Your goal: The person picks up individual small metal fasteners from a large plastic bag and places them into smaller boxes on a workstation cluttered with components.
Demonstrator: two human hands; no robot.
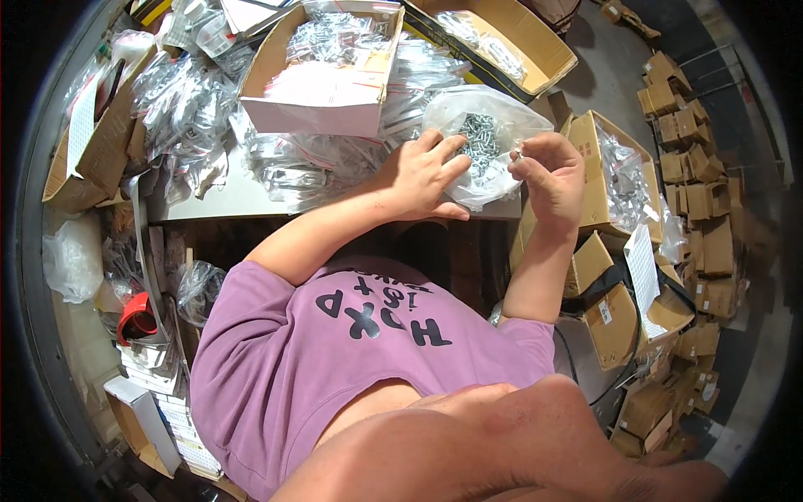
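A clear plastic bag (481,194) full of small silvery screws (479,144) lies open at the table's front edge. My left hand (425,174) rests at the bag's left side, fingers spread, the fingertips touching the plastic beside the screws. Over the bag's right side, my right hand (548,171) pinches a small metal piece between thumb and fingertips; it looks like a screw (516,155), though it is too small to be sure.
Behind my left hand stands a white-sided carton (314,117) of bagged hardware. Piles of clear packets (188,109) cover the table (222,197). A cardboard box (590,159) of packets stands at right, a long open box (544,63) at the back. Stacked cartons (694,151) line the floor.
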